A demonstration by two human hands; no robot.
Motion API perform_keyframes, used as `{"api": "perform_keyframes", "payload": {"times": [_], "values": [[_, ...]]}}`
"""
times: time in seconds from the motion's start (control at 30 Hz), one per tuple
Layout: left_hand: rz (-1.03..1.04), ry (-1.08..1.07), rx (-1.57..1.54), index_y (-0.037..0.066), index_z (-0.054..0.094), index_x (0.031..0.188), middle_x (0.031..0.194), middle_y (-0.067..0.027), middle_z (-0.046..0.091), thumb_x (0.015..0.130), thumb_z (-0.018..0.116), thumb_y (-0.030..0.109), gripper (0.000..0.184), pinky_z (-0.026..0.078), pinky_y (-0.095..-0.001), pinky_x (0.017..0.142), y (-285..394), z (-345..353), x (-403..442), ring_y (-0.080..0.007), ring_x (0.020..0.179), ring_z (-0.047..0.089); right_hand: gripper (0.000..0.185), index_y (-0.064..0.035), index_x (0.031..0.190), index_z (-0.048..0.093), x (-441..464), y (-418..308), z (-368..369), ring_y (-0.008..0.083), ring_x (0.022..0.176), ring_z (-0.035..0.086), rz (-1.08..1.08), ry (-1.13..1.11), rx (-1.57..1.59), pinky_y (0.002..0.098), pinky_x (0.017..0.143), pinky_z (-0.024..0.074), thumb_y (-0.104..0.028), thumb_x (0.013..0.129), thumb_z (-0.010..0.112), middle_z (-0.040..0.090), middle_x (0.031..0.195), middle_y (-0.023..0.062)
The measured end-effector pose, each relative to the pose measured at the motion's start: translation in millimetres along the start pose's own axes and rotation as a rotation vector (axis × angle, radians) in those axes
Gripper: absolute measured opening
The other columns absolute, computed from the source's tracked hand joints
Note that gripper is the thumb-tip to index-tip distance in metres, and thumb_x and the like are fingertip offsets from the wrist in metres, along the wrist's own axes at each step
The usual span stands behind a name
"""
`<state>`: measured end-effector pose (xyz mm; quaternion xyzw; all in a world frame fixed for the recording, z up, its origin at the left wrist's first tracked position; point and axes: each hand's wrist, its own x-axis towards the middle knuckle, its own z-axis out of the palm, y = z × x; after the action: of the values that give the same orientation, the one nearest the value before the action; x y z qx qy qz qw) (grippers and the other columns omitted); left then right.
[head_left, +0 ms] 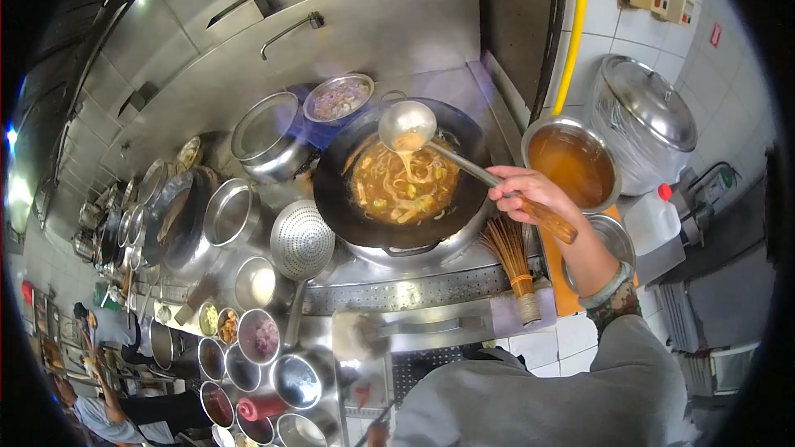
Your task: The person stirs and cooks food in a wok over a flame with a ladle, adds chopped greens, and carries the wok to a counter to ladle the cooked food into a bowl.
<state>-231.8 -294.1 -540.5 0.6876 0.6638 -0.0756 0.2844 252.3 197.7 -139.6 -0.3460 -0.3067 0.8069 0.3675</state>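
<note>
My right hand (530, 195) is closed around the wooden handle of a metal ladle (407, 122). The ladle's bowl is tilted over a black wok (335, 215), and a pale liquid pours from it. Inside the wok, brown sauce (402, 186) holds noodle-like strips and yellowish pieces. At the bottom edge, beside my grey sleeve, a small dark reddish patch, possibly my left hand (378, 432), shows; its fingers cannot be made out. A bamboo brush (512, 261) lies below my right forearm. To the wok's left rests a perforated metal strainer (302, 240).
A pot of orange-brown broth (573, 157) and a lidded steel pot (650, 103) stand right. Behind the wok is a bowl of chopped ingredients (338, 99). Several ingredient containers (259, 336) crowd the lower left. A blurred beige object (356, 335) lies in front. A person (108, 410) is far left.
</note>
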Motion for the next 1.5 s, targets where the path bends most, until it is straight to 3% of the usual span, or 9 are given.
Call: {"api": "perform_keyframes", "payload": {"times": [0.3, 0.37, 0.5, 0.8, 0.9, 1.13, 1.27, 1.33, 1.5], "values": [[0.090, 0.124, 0.007, 0.006, 0.066, 0.090, 0.093, -0.0135, 0.067, 0.085, 0.058, 0.020, 0.017, 0.050, -0.0446, 0.077, -33, 11, -4, -0.0339, 0.087, 0.064, 0.065, -0.0064, 0.145, 0.026, 16, -18, -12, 0.0063, 0.053, 0.045, -0.094, 0.139, -0.408, 0.0225, 0.039, 0.0353, -0.004, 0.086, 0.054, 0.051, 0.082, 0.0027], [0.038, 0.063, -0.012, 0.006, 0.066, 0.090, 0.094, -0.0135, 0.067, 0.085, 0.058, 0.020, 0.017, 0.050, -0.0445, 0.078, -22, 12, -1, -0.0338, 0.088, 0.064, 0.067, -0.0058, 0.145, 0.026, 1, -23, -15, 0.0073, 0.052, 0.045, -0.103, 0.233, -0.504, 0.0238, 0.038, 0.0364, -0.004, 0.085, 0.054, 0.050, 0.081, 0.0028], [-0.040, -0.003, -0.042, 0.006, 0.066, 0.092, 0.096, -0.0137, 0.066, 0.085, 0.058, 0.020, 0.017, 0.050, -0.0442, 0.079, -2, 5, 2, -0.0338, 0.090, 0.063, 0.064, -0.0050, 0.144, 0.027, -33, -29, -22, 0.0079, 0.050, 0.045, -0.071, 0.204, -0.537, 0.0239, 0.037, 0.0363, -0.004, 0.086, 0.054, 0.049, 0.080, 0.0025], [-0.066, -0.036, -0.077, 0.006, 0.066, 0.095, 0.100, -0.0140, 0.066, 0.085, 0.058, 0.020, 0.018, 0.049, -0.0437, 0.082, 11, -4, 5, -0.0337, 0.093, 0.063, 0.057, -0.0043, 0.139, 0.035, -70, -14, 19, 0.0066, 0.052, 0.043, 0.055, 0.099, -0.298, 0.0216, 0.037, 0.0332, -0.003, 0.086, 0.054, 0.050, 0.082, 0.0054], [-0.050, -0.016, -0.077, 0.007, 0.066, 0.096, 0.101, -0.0141, 0.066, 0.085, 0.058, 0.020, 0.019, 0.049, -0.0435, 0.082, 8, -8, 5, -0.0337, 0.094, 0.063, 0.055, -0.0040, 0.140, 0.034, -44, 2, 26, 0.0065, 0.054, 0.043, 0.078, -0.046, -0.169, 0.0207, 0.038, 0.0331, -0.001, 0.088, 0.052, 0.051, 0.084, 0.0061], [-0.066, 0.034, -0.087, 0.007, 0.067, 0.099, 0.104, -0.0144, 0.066, 0.086, 0.059, 0.020, 0.020, 0.049, -0.0431, 0.084, 5, -14, -5, -0.0336, 0.097, 0.062, 0.054, -0.0041, 0.139, 0.035, 46, 24, 31, 0.0055, 0.053, 0.044, 0.019, -0.144, -0.127, 0.0206, 0.039, 0.0344, -0.001, 0.087, 0.050, 0.052, 0.084, 0.0045], [-0.127, 0.006, -0.138, 0.007, 0.067, 0.100, 0.106, -0.0146, 0.066, 0.086, 0.059, 0.020, 0.021, 0.048, -0.0428, 0.086, 16, -19, -17, -0.0336, 0.099, 0.062, 0.056, -0.0054, 0.140, 0.033, 75, 15, 24, 0.0063, 0.053, 0.046, -0.056, -0.042, -0.321, 0.0238, 0.040, 0.0373, -0.001, 0.087, 0.050, 0.052, 0.080, 0.0017], [-0.177, -0.021, -0.183, 0.007, 0.067, 0.101, 0.107, -0.0146, 0.066, 0.086, 0.059, 0.020, 0.022, 0.048, -0.0427, 0.086, 25, -24, -24, -0.0335, 0.100, 0.062, 0.058, -0.0049, 0.140, 0.032, 81, 8, 19, 0.0067, 0.051, 0.045, -0.110, 0.050, -0.596, 0.0242, 0.040, 0.0368, -0.003, 0.085, 0.051, 0.050, 0.074, 0.0012], [-0.363, -0.092, -0.359, 0.007, 0.067, 0.103, 0.109, -0.0148, 0.066, 0.086, 0.059, 0.020, 0.023, 0.048, -0.0424, 0.087, 92, -120, -43, -0.0335, 0.102, 0.062, 0.065, -0.0007, 0.142, 0.031, 56, -4, 2, 0.0154, 0.053, 0.051, -0.201, 0.201, -1.011, 0.0320, 0.050, 0.0429, -0.007, 0.082, 0.054, 0.053, 0.075, 0.0069]]}}
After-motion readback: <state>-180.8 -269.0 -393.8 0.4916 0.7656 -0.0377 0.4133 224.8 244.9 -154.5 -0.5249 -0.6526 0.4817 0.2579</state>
